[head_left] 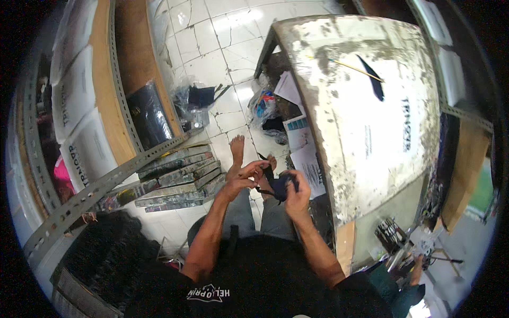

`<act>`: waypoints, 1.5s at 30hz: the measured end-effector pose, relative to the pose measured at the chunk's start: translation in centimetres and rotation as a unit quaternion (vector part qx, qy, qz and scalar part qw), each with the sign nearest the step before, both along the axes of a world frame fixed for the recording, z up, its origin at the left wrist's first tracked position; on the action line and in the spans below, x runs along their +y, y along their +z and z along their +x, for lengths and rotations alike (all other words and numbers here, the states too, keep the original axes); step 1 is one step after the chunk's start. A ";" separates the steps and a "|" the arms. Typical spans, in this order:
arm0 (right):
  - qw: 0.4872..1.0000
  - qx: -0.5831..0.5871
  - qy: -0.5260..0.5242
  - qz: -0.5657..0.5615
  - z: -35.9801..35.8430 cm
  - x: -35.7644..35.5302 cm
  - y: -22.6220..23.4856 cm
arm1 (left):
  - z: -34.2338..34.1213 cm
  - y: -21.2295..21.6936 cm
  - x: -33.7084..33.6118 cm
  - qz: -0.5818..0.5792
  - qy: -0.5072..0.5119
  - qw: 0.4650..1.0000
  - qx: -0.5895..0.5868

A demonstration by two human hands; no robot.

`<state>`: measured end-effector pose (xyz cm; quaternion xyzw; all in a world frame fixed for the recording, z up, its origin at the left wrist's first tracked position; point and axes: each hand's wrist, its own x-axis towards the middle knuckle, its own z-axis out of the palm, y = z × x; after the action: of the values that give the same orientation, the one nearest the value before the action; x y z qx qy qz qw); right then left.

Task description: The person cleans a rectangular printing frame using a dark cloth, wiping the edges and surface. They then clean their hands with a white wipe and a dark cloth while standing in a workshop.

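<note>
A small dark navy fabric piece (278, 186) with thin black straps hangs between my hands, above my lap. My right hand (298, 195) is closed around its right side. The fingers of my left hand (250, 174) pinch together at a black strap on its left side. Exactly what kind of article it is, I cannot make out. To the right, on the stained white tabletop (344, 132), lie a thin yellow stick (352, 69) and a pointed dark strip (373, 79), the stick crossing over the strip.
Paint-stained frames (183, 177) are stacked on the floor at left, beside a metal shelf rail (106, 183). Wrapped packages (85, 106) fill the shelf. Plastic bags (262, 108) and papers (307, 164) lie by the table's left edge. Another person (403, 291) works at lower right.
</note>
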<state>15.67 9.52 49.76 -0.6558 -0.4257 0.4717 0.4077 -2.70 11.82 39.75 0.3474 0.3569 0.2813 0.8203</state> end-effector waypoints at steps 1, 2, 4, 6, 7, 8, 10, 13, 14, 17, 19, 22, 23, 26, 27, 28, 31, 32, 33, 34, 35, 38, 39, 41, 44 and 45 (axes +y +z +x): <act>0.999 0.033 -0.023 -0.013 0.6 0.0 1.7 | 0.4 0.7 0.0 0.112 -0.037 0.992 0.036; 0.977 0.173 -0.121 -0.034 0.8 0.2 2.9 | 1.0 3.1 0.9 0.136 -0.151 0.966 0.158; 0.934 0.295 -0.190 -0.065 2.0 1.9 7.0 | 2.6 1.4 -0.1 0.211 -0.156 0.951 0.165; 0.919 0.339 -0.201 -0.009 3.9 2.7 8.6 | 4.8 2.9 1.3 0.301 -0.099 0.943 0.107; 0.934 0.298 -0.194 0.033 4.7 2.7 8.9 | 5.4 5.1 2.1 0.182 -0.086 0.978 0.057; 0.945 0.257 -0.187 0.074 5.2 3.0 9.5 | 6.0 7.7 3.0 0.060 -0.075 0.995 0.009; 0.970 0.170 -0.149 0.091 5.9 3.0 11.5 | 7.0 11.1 4.2 -0.070 -0.047 0.995 -0.059; 0.978 -0.132 0.022 0.160 6.4 2.5 12.7 | 8.8 15.9 6.1 -0.101 -0.026 0.988 -0.112; 0.969 -0.201 0.037 0.137 5.8 2.2 13.6 | 8.9 15.9 6.6 -0.086 -0.063 0.986 -0.131; 0.943 -0.264 0.001 0.201 6.7 1.2 12.9 | 10.4 17.8 7.4 -0.119 -0.129 0.949 -0.260; 0.947 -0.242 -0.018 0.213 8.5 -0.1 13.0 | 11.6 20.1 8.4 -0.099 -0.267 0.915 -0.285; 0.950 -0.222 -0.061 0.210 9.5 -2.1 13.5 | 13.3 20.7 7.5 -0.146 -0.306 0.896 -0.286; 0.958 -0.193 -0.077 0.198 9.9 -3.1 13.8 | 14.1 21.1 7.1 -0.154 -0.320 0.895 -0.269; 0.971 -0.115 -0.161 0.133 10.6 -6.6 13.9 | 16.0 20.2 6.3 -0.171 -0.394 0.869 -0.246; 0.967 -0.125 -0.178 0.136 10.5 -7.7 13.6 | 16.5 20.1 5.8 -0.178 -0.420 0.857 -0.241; 0.962 -0.136 -0.193 0.138 10.6 -8.7 13.2 | 17.0 20.0 5.2 -0.174 -0.428 0.864 -0.200; 0.950 -0.134 -0.258 0.113 10.8 -11.8 12.9 | 18.7 18.2 3.9 -0.157 -0.499 0.840 -0.147; 0.941 -0.105 -0.297 0.124 10.9 -13.0 12.1 | 19.3 18.7 3.3 -0.163 -0.511 0.831 -0.147; 0.930 -0.075 -0.334 0.134 11.0 -14.3 11.1 | 20.1 19.1 2.6 -0.158 -0.530 0.820 -0.146; 0.923 -0.036 -0.364 0.121 11.4 -15.8 10.1 | 21.0 19.5 2.0 -0.153 -0.548 0.809 -0.146; 0.915 -0.027 -0.390 0.098 12.0 -17.0 10.5 | 21.5 19.6 1.3 -0.150 -0.561 0.801 -0.143; 0.877 -0.026 -0.475 0.071 14.0 -20.7 11.4 | 23.4 19.6 -0.5 -0.087 -0.546 0.828 -0.094; 0.854 -0.045 -0.510 0.088 14.7 -22.0 11.1 | 24.2 19.6 -1.0 -0.054 -0.540 0.837 -0.076; 0.826 -0.064 -0.556 0.059 16.6 -25.0 10.5 | 25.8 19.5 -2.1 -0.030 -0.528 0.849 -0.010; 0.809 -0.119 -0.574 -0.044 19.6 -29.7 9.1 | 28.3 18.6 -3.7 0.028 -0.506 0.860 0.057; 0.799 -0.170 -0.574 -0.055 20.2 -30.9 7.9 | 29.2 18.0 -4.3 0.051 -0.498 0.863 0.072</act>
<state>35.85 -21.39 57.64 -0.8711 -0.0066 0.0549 0.4880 26.50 7.51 57.79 0.5398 0.1795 -0.1728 0.8041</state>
